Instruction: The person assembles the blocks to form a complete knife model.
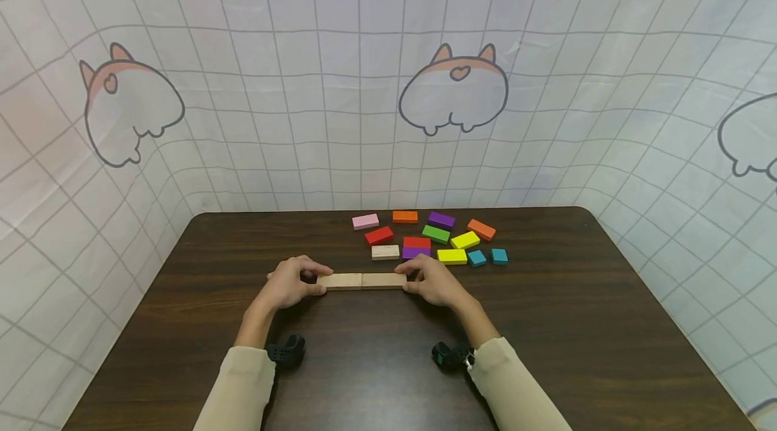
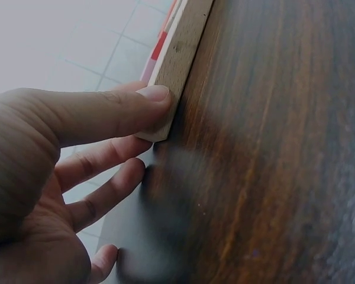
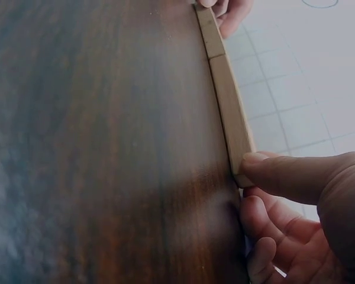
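Note:
Two plain wooden blocks lie end to end on the dark table, forming one straight row. My left hand (image 1: 293, 282) pinches the outer end of the left wooden block (image 1: 341, 281) between thumb and fingers. At the opposite end, my right hand (image 1: 432, 280) pinches the right wooden block (image 1: 382, 280). A thin seam shows where the blocks meet. In the left wrist view the thumb (image 2: 115, 115) presses the near side of its block (image 2: 180, 56). The right wrist view shows the other thumb (image 3: 290, 174) against the near side of the right block (image 3: 229, 112).
Behind the row, several coloured blocks lie scattered, among them a pink block (image 1: 365, 222), a green block (image 1: 436, 234) and a blue block (image 1: 499, 256). A third plain wooden block (image 1: 385, 253) sits just behind the row. A patterned white curtain (image 1: 358, 114) surrounds the table (image 1: 577, 323).

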`<state>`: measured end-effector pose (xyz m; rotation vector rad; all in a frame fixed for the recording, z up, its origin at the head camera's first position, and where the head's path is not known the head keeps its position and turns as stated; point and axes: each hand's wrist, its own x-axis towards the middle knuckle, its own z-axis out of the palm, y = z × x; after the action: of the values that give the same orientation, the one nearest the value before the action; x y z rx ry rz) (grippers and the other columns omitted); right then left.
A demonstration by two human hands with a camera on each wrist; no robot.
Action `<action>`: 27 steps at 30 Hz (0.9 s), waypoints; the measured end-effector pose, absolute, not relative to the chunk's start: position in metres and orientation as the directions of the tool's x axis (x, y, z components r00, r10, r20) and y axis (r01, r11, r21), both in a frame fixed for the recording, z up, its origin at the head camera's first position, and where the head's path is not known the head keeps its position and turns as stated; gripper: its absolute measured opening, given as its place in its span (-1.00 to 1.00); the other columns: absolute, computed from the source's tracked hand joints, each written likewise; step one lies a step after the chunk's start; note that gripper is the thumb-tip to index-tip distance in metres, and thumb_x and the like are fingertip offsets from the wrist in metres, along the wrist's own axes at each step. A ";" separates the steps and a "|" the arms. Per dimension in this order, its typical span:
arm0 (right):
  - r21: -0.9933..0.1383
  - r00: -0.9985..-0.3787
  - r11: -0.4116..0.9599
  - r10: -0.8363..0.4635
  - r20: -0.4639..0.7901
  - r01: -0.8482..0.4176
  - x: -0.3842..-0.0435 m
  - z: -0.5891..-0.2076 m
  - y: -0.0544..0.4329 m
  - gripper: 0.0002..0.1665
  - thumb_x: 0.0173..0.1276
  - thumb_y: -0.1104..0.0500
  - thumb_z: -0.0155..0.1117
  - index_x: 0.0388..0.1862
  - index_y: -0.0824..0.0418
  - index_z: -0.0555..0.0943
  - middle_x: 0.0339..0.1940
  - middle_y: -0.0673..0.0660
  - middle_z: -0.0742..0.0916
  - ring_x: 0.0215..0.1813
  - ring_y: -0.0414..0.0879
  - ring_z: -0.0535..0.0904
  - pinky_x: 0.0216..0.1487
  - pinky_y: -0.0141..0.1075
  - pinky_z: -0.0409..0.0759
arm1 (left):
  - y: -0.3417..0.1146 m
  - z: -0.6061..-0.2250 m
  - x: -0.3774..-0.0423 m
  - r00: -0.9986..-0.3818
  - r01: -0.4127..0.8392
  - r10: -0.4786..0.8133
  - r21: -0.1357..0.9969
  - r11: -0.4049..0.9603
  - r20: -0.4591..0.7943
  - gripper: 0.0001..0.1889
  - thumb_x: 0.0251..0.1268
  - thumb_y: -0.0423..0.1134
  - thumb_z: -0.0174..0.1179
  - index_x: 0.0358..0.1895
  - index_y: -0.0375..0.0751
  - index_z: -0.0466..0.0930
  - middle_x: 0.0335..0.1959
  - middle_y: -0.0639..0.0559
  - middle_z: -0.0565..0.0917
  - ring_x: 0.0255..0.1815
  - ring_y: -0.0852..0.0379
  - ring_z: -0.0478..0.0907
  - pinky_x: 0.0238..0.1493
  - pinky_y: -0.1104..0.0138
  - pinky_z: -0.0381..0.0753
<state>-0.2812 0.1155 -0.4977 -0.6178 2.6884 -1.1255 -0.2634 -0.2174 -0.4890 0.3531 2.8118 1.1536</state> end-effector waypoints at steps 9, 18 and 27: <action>-0.737 -0.884 0.603 -0.467 -0.014 -0.306 -0.283 -0.490 0.131 -0.62 0.40 0.18 0.41 0.18 0.09 0.69 0.04 0.12 0.72 -0.17 -0.09 0.57 -0.12 -0.22 0.57 | -0.220 -0.489 -0.264 -0.972 0.161 0.236 0.702 0.693 -0.011 -0.69 0.18 -0.22 0.50 0.01 0.03 0.81 -0.11 0.03 0.68 -0.03 -0.02 0.50 0.18 -0.33 0.03; -0.756 -0.946 0.610 -0.322 0.036 -0.237 -0.290 -0.474 0.181 -0.60 0.47 0.14 0.34 0.25 0.13 0.66 0.15 0.22 0.72 0.00 0.07 0.65 -0.09 -0.13 0.64 | -0.219 -0.489 -0.263 -0.974 0.156 0.228 0.704 0.693 -0.009 -0.71 0.21 -0.22 0.48 0.01 0.00 0.81 -0.12 0.01 0.68 -0.04 -0.04 0.49 0.24 -0.41 -0.05; -0.690 -0.970 0.695 -0.238 0.042 -0.200 -0.299 -0.472 0.214 -0.54 0.43 0.19 0.36 0.29 0.19 0.63 0.22 0.29 0.69 -0.03 0.12 0.63 -0.16 -0.13 0.62 | -0.218 -0.489 -0.264 -0.976 0.151 0.219 0.706 0.692 -0.007 -0.72 0.21 -0.23 0.48 0.00 -0.02 0.82 -0.14 0.01 0.68 -0.03 -0.05 0.49 0.27 -0.51 -0.14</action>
<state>-0.2987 0.2142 -0.4718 -0.3682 2.8455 -1.1499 -0.2637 -0.2179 -0.4894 0.3075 2.8058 1.1574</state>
